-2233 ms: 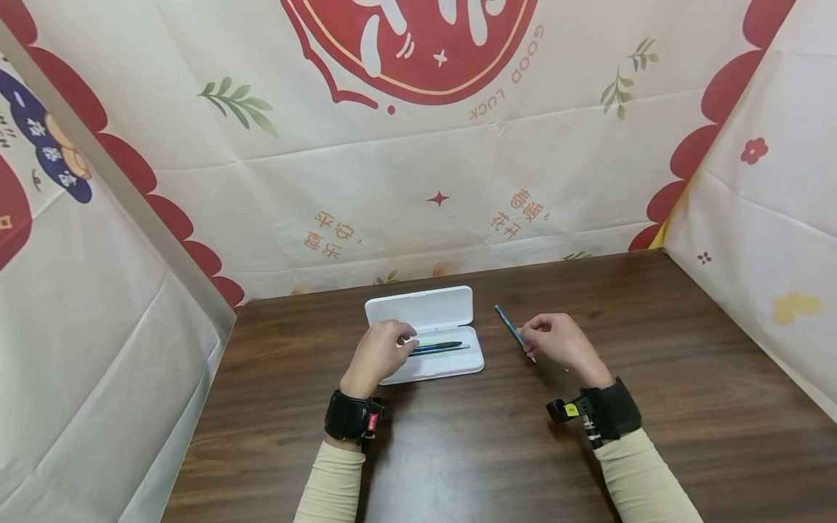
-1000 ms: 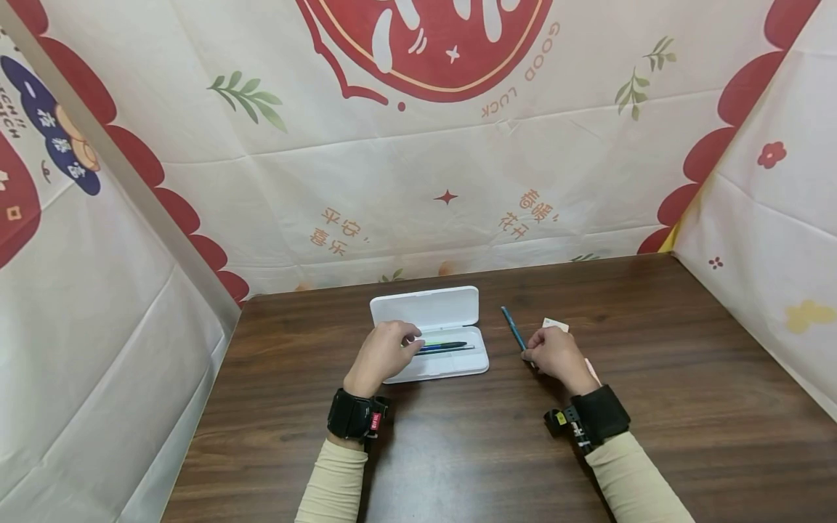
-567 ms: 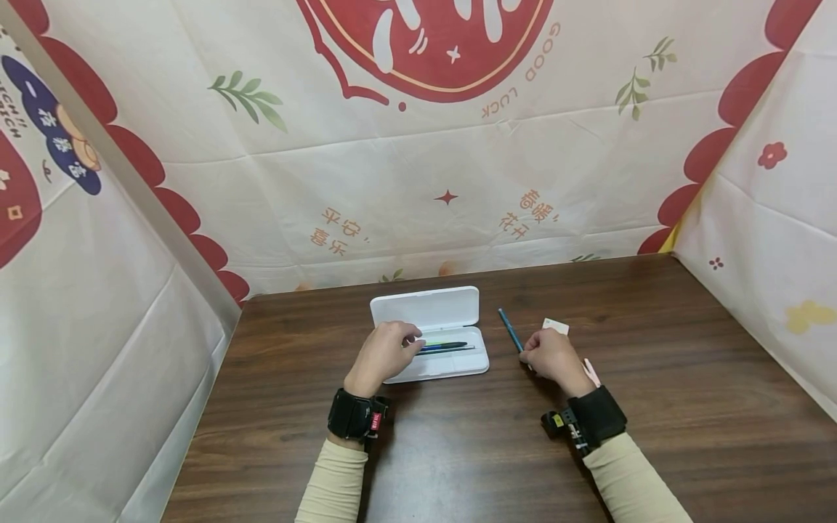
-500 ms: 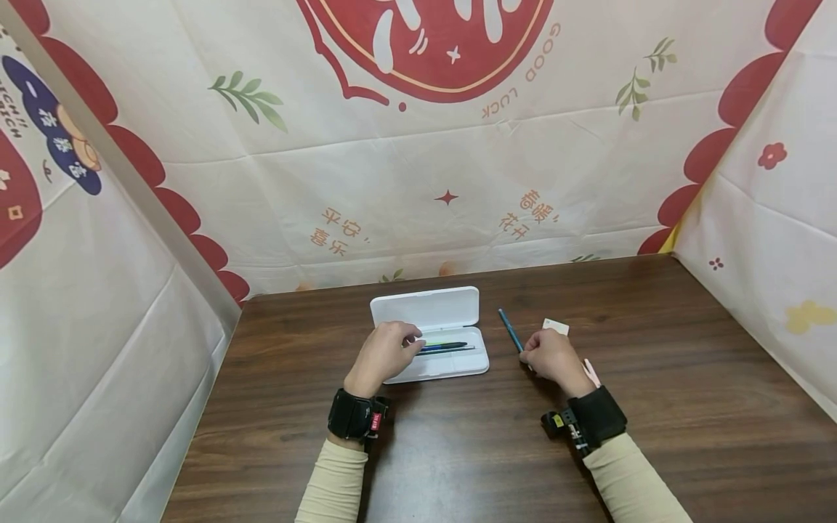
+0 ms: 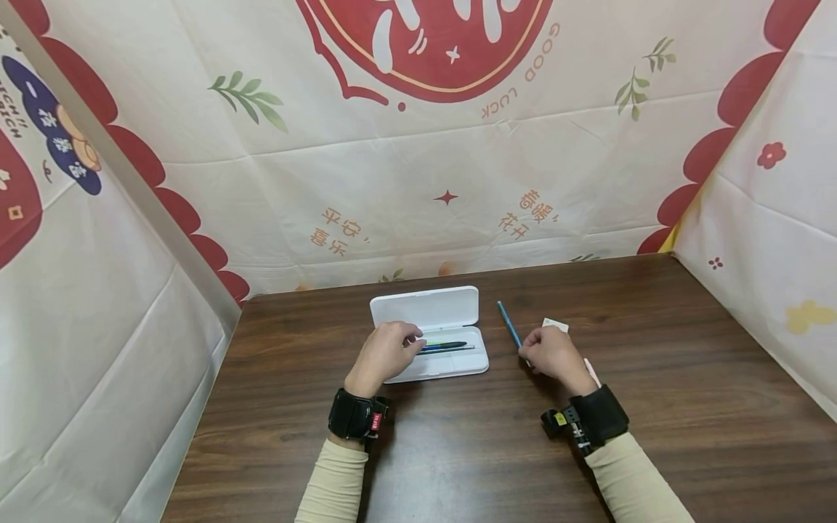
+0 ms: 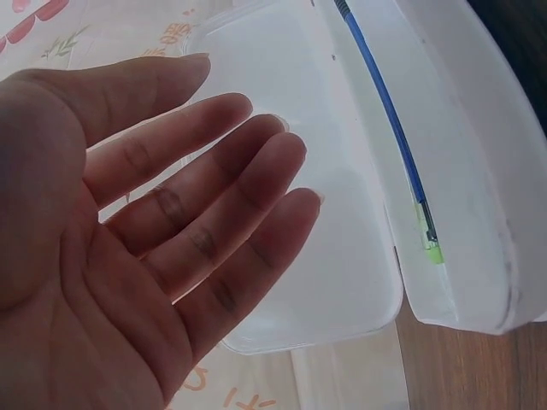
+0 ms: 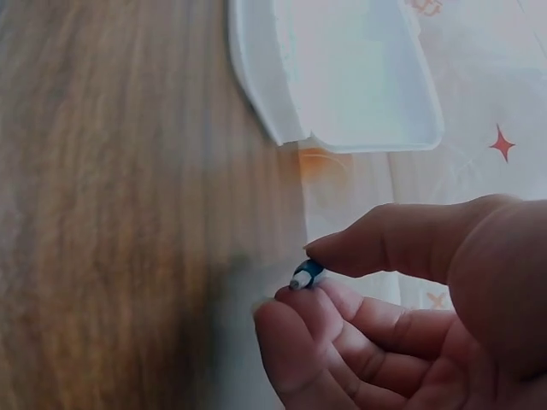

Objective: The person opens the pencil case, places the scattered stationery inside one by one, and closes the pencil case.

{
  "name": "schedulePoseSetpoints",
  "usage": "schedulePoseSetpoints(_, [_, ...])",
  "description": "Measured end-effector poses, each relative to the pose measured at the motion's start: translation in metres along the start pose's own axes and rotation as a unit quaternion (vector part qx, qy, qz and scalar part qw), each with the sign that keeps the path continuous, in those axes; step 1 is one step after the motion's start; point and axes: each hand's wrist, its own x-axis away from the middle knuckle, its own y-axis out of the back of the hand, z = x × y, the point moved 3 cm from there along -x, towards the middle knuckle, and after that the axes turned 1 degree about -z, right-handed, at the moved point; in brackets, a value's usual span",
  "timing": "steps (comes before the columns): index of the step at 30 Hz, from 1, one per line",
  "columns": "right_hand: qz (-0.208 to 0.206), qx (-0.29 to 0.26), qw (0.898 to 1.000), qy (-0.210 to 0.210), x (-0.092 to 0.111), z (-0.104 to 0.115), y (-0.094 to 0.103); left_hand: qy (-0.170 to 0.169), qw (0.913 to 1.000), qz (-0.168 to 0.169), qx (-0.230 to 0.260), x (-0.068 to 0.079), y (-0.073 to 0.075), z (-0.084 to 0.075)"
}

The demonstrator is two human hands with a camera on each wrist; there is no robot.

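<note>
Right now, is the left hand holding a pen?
No, in the left wrist view the left hand has nothing between its thumb and fingers.

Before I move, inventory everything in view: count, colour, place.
Table: one, brown, lower view.
Cloth: unclear count, mostly white, behind and beside table.
Case: one, white, open on table.
Writing tools: two or more, dark and blue, in case.
Pencil or pen: one, blue, right of case.
Flat item: one, white, further right, partly hidden.
Small item: one, pink, further right, mostly hidden.
Wristbands: two, black, one per arm.
Sleeves: two, beige, forearms.
Left hand: one, over case.
Right hand: one, pinching the pencil or pen.
</note>
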Motion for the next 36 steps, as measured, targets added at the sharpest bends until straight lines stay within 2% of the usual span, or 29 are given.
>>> schedulePoseSetpoints(7, [0.000,-0.046,0.999,0.006,0.003,0.007,0.007,-0.005,1.0000,0.003,-0.002,0.000,-0.002,-0.001])
schedulePoseSetpoints(14, [-0.014,-0.062,0.998,0.012,0.006,0.014,0.013,-0.002,1.0000,0.008,0.002,0.000,-0.004,-0.003])
schedulePoseSetpoints(23, [-0.032,-0.087,0.994,0.056,0.012,0.024,0.015,-0.004,0.9999,0.011,0.009,0.001,-0.007,-0.003])
schedulePoseSetpoints(36, [-0.036,-0.085,0.993,0.075,0.015,0.030,0.019,-0.003,0.9999,0.006,0.011,0.002,-0.004,-0.004])
